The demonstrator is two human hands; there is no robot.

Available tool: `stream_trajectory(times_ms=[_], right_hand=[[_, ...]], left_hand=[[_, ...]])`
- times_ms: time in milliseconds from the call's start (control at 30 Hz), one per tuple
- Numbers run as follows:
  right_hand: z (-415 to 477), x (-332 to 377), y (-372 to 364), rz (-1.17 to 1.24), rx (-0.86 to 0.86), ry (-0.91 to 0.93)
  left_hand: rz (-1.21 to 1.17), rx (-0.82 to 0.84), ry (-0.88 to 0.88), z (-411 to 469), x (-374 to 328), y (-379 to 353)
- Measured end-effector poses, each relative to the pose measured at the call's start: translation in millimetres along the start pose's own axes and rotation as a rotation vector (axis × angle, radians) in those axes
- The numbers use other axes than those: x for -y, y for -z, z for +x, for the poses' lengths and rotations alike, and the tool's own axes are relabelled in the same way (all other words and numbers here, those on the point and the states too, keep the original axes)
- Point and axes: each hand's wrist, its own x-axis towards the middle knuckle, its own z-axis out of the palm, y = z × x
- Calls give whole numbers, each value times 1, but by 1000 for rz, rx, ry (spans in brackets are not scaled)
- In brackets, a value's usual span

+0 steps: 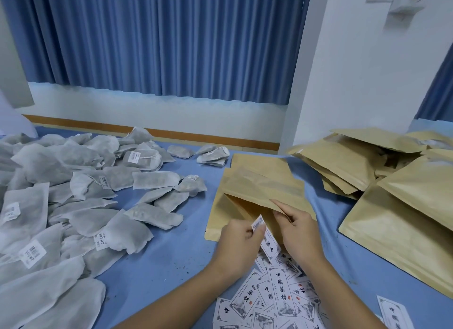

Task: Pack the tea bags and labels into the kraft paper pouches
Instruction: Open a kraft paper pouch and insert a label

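A kraft paper pouch (259, 189) lies flat on the blue table, its mouth gaping towards me. My left hand (241, 240) pinches a white printed label (267, 240) between thumb and fingers, with the label's upper end at the pouch mouth. My right hand (297, 233) holds the pouch's upper lip, fingers curled on the paper edge. Loose labels (277, 297) are spread on the table under my forearms. A big heap of grey-white tea bags (73, 196) covers the left side.
More kraft pouches (382, 181) are piled at the right, some bulging. Another flat pouch lies under the open one. A single label (394, 314) sits at the lower right. A white wall column (355, 71) and blue curtains stand behind the table.
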Motion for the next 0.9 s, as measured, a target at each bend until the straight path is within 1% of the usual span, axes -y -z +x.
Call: stream_trajectory(times_ms=[100, 167, 233, 267, 433, 533, 567, 600, 633, 667, 700, 767, 833, 900], right_hand=[[-1, 2, -2, -22, -3, 16], [-4, 6, -4, -57, 14, 24], [-7, 10, -4, -104, 24, 37], [-8, 12, -5, -115, 26, 42], [-12, 13, -11, -148, 9, 60], [-10, 11, -11, -137, -54, 64], [-10, 11, -11, -143, -70, 66], [-10, 11, -11, -153, -80, 70], [-11, 11, -11, -162, -83, 74], [-11, 10, -11, -162, -79, 73], [-12, 10, -11, -158, -74, 69], [-10, 9, -10, -142, -71, 57], [-6, 10, -8, -119, -79, 25], [-4, 10, -7, -95, -82, -8]], left_hand=[[-257, 2, 271, 3, -10, -1], [-490, -7, 438, 7, -19, 0], [-687, -35, 557, 15, -25, 3], [-745, -51, 589, 19, -26, 4], [-902, -138, 651, 44, -28, 1], [-1119, -270, 565, 66, -28, -7], [-1145, -297, 536, 73, -28, -10], [-1119, -308, 515, 79, -27, -14], [-1043, -304, 497, 84, -25, -18], [-921, -272, 471, 86, -23, -22], [-743, -209, 410, 85, -22, -24], [-248, -76, 183, 73, -21, -24], [227, -36, -109, 55, -17, -19], [558, 12, -354, 36, -13, -9]])
